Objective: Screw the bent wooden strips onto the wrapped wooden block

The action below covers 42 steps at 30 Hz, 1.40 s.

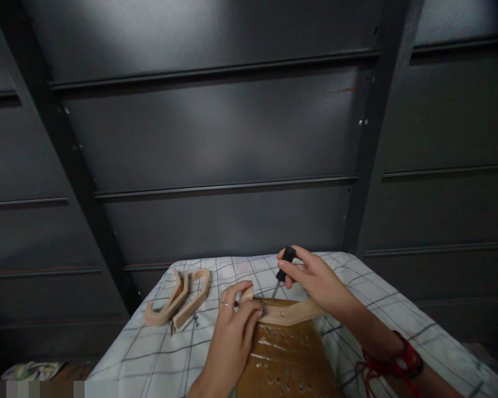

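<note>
My right hand (307, 273) is wrapped around a screwdriver (286, 261) with a black handle, its metal shaft slanting down and left behind a pale bent wooden piece (288, 315). Where the shaft's tip ends is hidden. My left hand (234, 320), with a ring on one finger, grips the left end of that wooden piece, fingers bent around it. Something small and dark shows near its fingertips, too small to name. The wooden piece rests at the far end of a glossy brown board (290, 359) marked with many small holes. A round hole shows in the wood's face.
More bent wooden pieces (166, 309) lie on the left of a table with a white checked cloth (149, 354). Several loose screws (195, 319) are beside them. A dark metal panel wall (228, 221) stands behind the table.
</note>
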Each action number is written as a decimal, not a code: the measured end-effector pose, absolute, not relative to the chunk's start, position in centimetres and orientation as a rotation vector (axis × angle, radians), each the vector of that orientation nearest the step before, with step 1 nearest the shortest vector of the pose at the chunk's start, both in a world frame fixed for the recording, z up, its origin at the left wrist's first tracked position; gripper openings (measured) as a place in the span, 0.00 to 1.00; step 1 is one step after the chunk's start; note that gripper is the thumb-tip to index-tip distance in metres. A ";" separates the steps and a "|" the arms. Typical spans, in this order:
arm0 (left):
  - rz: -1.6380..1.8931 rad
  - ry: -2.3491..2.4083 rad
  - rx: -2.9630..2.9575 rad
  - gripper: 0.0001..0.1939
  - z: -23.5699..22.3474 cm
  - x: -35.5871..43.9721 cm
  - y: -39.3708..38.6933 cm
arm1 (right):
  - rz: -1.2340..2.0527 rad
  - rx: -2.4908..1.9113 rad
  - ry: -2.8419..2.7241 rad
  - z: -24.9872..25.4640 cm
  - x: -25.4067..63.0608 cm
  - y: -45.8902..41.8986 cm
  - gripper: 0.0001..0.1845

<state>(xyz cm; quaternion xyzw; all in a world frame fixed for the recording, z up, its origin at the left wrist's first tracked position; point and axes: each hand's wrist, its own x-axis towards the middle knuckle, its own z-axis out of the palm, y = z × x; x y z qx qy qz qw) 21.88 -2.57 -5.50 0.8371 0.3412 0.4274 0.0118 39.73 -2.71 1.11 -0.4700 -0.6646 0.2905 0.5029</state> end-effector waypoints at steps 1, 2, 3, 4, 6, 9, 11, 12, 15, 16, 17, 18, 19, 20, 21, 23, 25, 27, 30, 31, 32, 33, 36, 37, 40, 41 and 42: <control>1.335 1.068 2.628 0.08 -5.5 21.9 -2.6 | 0.715 -1.117 -1.589 1.1 39.5 -2.8 0.06; 1.335 1.081 2.639 0.08 -5.4 21.9 -2.7 | 0.728 -1.101 -1.575 1.1 39.4 -2.8 0.07; 1.331 1.098 2.642 0.08 -5.4 22.0 -2.7 | 0.740 -1.086 -1.563 1.1 39.2 -2.9 0.07; 1.323 1.115 2.638 0.08 -5.3 22.0 -2.7 | 0.751 -1.074 -1.555 1.0 39.0 -2.9 0.08; 1.302 1.130 2.621 0.08 -5.3 22.1 -2.7 | 0.772 -1.059 -1.547 0.9 38.7 -2.9 0.08; 1.295 1.123 2.599 0.07 -5.2 22.1 -2.7 | 0.774 -1.050 -1.536 0.8 38.4 -2.9 0.08; 1.301 1.124 2.577 0.08 -5.2 22.1 -2.7 | 0.751 -1.037 -1.519 0.9 38.3 -3.0 0.07; 1.308 1.129 2.557 0.08 -5.2 22.1 -2.8 | 0.736 -1.026 -1.510 1.1 38.4 -3.2 0.07; 1.338 1.126 2.470 0.08 -5.2 22.2 -2.8 | 0.692 -0.980 -1.490 1.6 38.4 -3.9 0.06; 1.348 1.123 2.435 0.08 -5.3 22.2 -2.8 | 0.683 -0.965 -1.492 1.8 38.4 -4.1 0.06; 1.357 1.121 2.401 0.08 -5.3 22.2 -2.9 | 0.678 -0.950 -1.499 1.9 38.5 -4.4 0.06; 1.366 1.118 2.370 0.08 -5.3 22.3 -2.9 | 0.674 -0.939 -1.511 1.9 38.4 -4.6 0.06; 1.373 1.120 2.340 0.07 -5.3 22.3 -3.0 | 0.672 -0.929 -1.526 2.0 38.4 -4.7 0.06; 1.377 1.121 2.315 0.07 -5.3 22.3 -3.0 | 0.668 -0.922 -1.541 1.9 38.4 -4.8 0.05; 1.375 1.119 2.298 0.07 -5.3 22.4 -3.0 | 0.662 -0.917 -1.555 1.9 38.4 -4.9 0.05; 1.362 1.103 2.273 0.07 -5.2 22.4 -3.1 | 0.647 -0.908 -1.573 1.9 38.3 -5.0 0.04; 1.357 1.087 2.249 0.07 -5.1 22.4 -3.2 | 0.634 -0.894 -1.581 1.9 38.3 -5.0 0.03; 1.370 1.087 2.220 0.07 -5.0 22.4 -3.2 | 0.629 -0.878 -1.586 2.0 38.4 -5.1 0.03; 1.401 1.096 2.194 0.06 -4.8 22.4 -3.1 | 0.633 -0.856 -1.604 2.0 38.5 -5.1 0.03; 1.405 1.097 2.192 0.06 -4.8 22.4 -3.2 | 0.636 -0.851 -1.612 2.0 38.5 -5.1 0.04; 1.407 1.099 2.191 0.06 -4.7 22.4 -3.2 | 0.636 -0.847 -1.620 2.1 38.5 -5.1 0.04; 1.404 1.103 2.193 0.06 -4.7 22.4 -3.2 | 0.635 -0.845 -1.629 2.1 38.6 -5.1 0.03; 1.406 1.110 2.192 0.06 -4.6 22.4 -3.4 | 0.622 -0.848 -1.656 2.1 38.7 -5.2 0.03; 1.410 1.108 2.196 0.06 -4.6 22.4 -3.4 | 0.616 -0.850 -1.665 2.2 38.7 -5.2 0.03; 1.420 1.098 2.205 0.06 -4.5 22.3 -3.5 | 0.587 -0.860 -1.689 2.2 38.7 -5.3 0.03; 1.421 1.093 2.209 0.05 -4.6 22.3 -3.5 | 0.571 -0.868 -1.696 2.2 38.6 -5.3 0.03; 1.421 1.088 2.211 0.05 -4.6 22.3 -3.5 | 0.549 -0.880 -1.705 2.2 38.5 -5.3 0.03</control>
